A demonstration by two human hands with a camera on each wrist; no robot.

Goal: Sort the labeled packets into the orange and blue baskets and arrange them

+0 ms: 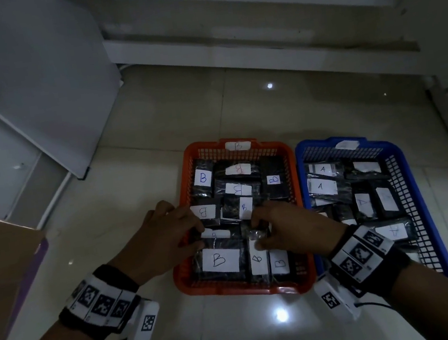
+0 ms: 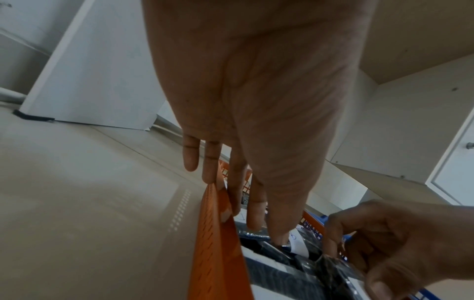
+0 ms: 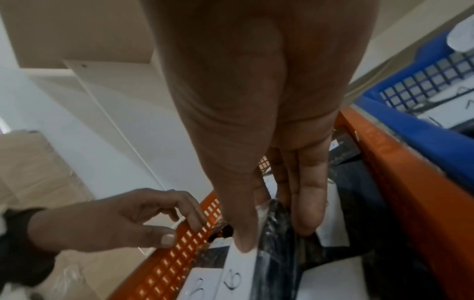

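Two baskets: orange basket (image 1: 292, 171) holding packets marked B, blue basket (image 1: 409, 187) at its 3 o'clock holding packets marked A, both on the floor
Upright packet (image 3: 275, 229): stands on edge in the orange basket's near half, long axis toward 12 o'clock, under the right hand
Right hand (image 1: 288, 230): thumb and fingers pinched together on that packet's top edge
Left hand (image 1: 168, 232): at 9 o'clock of the packet, fingers straight, tips touching the basket's left wall and the packets beside it, gripping nothing
Nearer hand: the right
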